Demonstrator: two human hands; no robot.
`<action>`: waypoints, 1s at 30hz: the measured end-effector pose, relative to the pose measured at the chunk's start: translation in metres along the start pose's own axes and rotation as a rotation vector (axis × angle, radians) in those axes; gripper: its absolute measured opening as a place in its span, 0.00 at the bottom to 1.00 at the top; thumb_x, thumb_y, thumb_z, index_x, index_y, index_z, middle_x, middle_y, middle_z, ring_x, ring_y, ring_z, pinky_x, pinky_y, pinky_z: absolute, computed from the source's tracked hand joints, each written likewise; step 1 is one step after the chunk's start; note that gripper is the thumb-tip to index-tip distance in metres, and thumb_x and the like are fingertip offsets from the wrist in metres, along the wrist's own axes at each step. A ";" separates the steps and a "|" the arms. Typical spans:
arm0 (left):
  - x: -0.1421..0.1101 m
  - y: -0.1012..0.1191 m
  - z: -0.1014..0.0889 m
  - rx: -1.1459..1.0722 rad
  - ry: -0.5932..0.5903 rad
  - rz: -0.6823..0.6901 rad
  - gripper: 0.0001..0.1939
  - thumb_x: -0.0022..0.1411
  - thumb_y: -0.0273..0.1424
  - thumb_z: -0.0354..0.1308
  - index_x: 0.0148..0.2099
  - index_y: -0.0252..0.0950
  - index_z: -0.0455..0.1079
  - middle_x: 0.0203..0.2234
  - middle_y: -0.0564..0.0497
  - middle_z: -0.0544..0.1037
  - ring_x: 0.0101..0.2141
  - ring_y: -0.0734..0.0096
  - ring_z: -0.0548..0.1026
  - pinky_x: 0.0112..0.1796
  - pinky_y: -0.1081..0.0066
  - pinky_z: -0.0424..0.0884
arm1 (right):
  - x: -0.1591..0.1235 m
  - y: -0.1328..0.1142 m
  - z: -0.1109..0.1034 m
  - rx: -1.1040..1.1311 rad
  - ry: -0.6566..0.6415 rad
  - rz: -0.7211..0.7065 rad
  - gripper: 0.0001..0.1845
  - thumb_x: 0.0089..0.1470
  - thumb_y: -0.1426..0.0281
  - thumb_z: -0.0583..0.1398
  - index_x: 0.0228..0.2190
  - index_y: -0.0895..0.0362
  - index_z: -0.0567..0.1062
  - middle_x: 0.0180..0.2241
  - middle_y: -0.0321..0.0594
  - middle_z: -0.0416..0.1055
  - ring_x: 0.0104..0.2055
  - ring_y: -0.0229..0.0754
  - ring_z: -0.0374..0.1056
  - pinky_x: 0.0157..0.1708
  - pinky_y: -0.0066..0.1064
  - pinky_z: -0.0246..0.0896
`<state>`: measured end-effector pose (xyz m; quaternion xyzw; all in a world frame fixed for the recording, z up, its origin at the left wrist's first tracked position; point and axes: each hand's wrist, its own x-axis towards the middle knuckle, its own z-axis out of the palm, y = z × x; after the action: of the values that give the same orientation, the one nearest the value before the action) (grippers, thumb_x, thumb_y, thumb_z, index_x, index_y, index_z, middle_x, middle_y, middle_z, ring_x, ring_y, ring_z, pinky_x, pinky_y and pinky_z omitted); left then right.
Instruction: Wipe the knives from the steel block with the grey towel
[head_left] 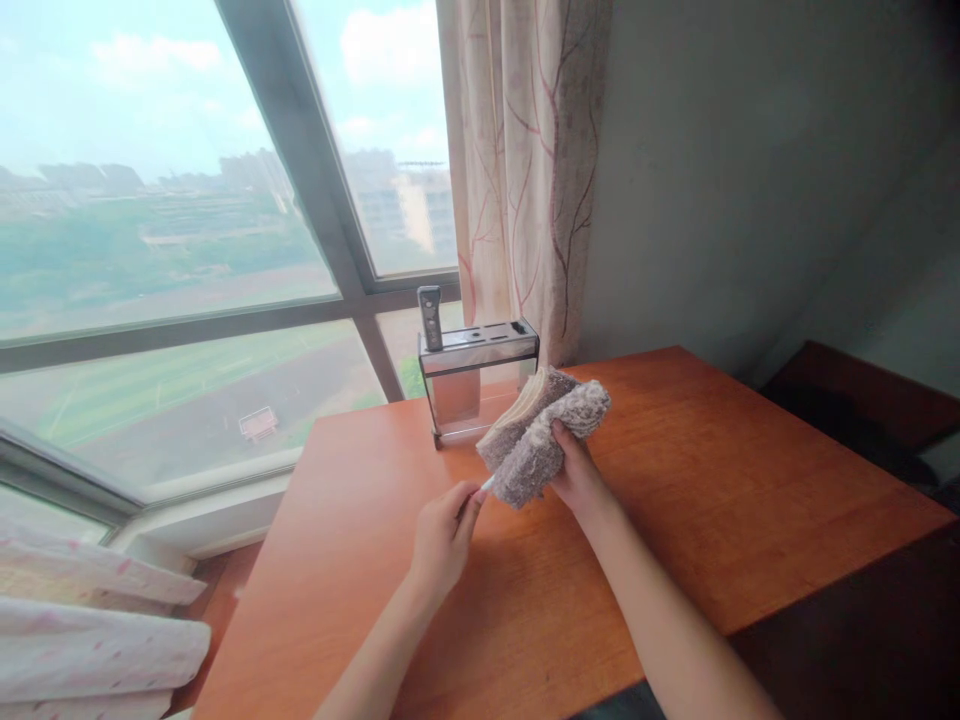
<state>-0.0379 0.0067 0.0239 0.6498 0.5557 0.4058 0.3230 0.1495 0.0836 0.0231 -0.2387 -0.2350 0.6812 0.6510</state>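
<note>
My right hand (576, 472) is closed around a folded grey fluffy cloth (541, 432) and holds it just above the orange wooden table (697, 500). My left hand (444, 532) pinches a thin pale object (487, 484) that runs into the fold of the cloth; most of that object is hidden, so I cannot name it. Behind the cloth stands a metal knife rack (477, 372) with one dark knife handle (430, 315) sticking up at its left end.
A large window (187, 250) runs along the far left, with a patterned curtain (525, 170) hanging at the table's back edge. A grey wall is at the right. Pale pink bedding (90, 630) lies at the lower left, and a dark wooden surface (862, 400) sits at right.
</note>
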 end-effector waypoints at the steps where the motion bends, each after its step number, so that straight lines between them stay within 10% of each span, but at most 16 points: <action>1: 0.000 -0.001 0.001 -0.018 -0.002 -0.013 0.16 0.60 0.43 0.52 0.31 0.37 0.71 0.19 0.54 0.64 0.23 0.72 0.60 0.26 0.74 0.52 | 0.000 0.000 0.000 -0.005 0.012 -0.005 0.24 0.41 0.62 0.68 0.43 0.50 0.73 0.41 0.34 0.76 0.45 0.45 0.71 0.43 0.36 0.67; 13: -0.003 0.008 0.011 -0.630 -0.348 -0.456 0.23 0.57 0.51 0.52 0.32 0.34 0.66 0.14 0.62 0.50 0.16 0.82 0.40 0.18 0.76 0.36 | 0.000 -0.002 -0.001 -0.015 -0.013 0.027 0.25 0.39 0.58 0.68 0.42 0.49 0.73 0.40 0.33 0.76 0.44 0.47 0.71 0.40 0.36 0.69; 30: -0.001 -0.011 0.005 0.315 0.078 0.086 0.14 0.63 0.37 0.50 0.40 0.36 0.74 0.24 0.52 0.74 0.23 0.75 0.66 0.26 0.76 0.59 | -0.003 0.002 0.001 0.088 -0.032 0.089 0.20 0.40 0.61 0.69 0.37 0.52 0.75 0.35 0.33 0.77 0.38 0.44 0.72 0.37 0.34 0.68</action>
<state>-0.0385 0.0078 0.0123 0.6992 0.5963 0.3521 0.1776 0.1470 0.0803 0.0226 -0.2094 -0.2044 0.7230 0.6259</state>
